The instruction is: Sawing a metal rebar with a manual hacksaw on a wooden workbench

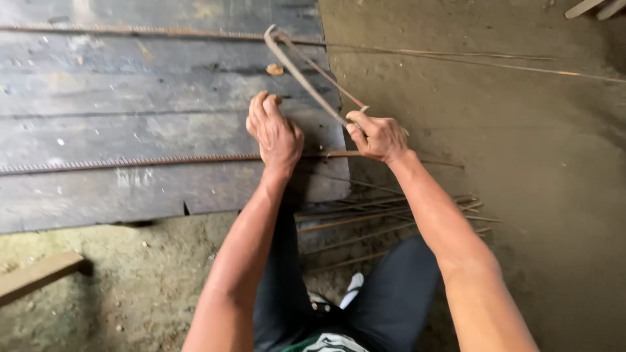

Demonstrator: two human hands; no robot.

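My left hand (274, 130) presses flat on a ribbed steel bar (130, 162) that lies across a dark wooden plank platform (163, 85). My right hand (377, 135) grips the near end of a bent metal rod tool (301, 73), which angles up and away to a hooked tip near a second ribbed bar (130, 30) at the platform's far side. A thin wire runs beside the tool from its tip to my right hand.
Several thin rusty rods (385, 218) lie on the dirt floor (521, 163) below the platform's right end. A wooden board (39, 275) sits at the lower left. Long thin rods (489, 62) extend right from the far bar.
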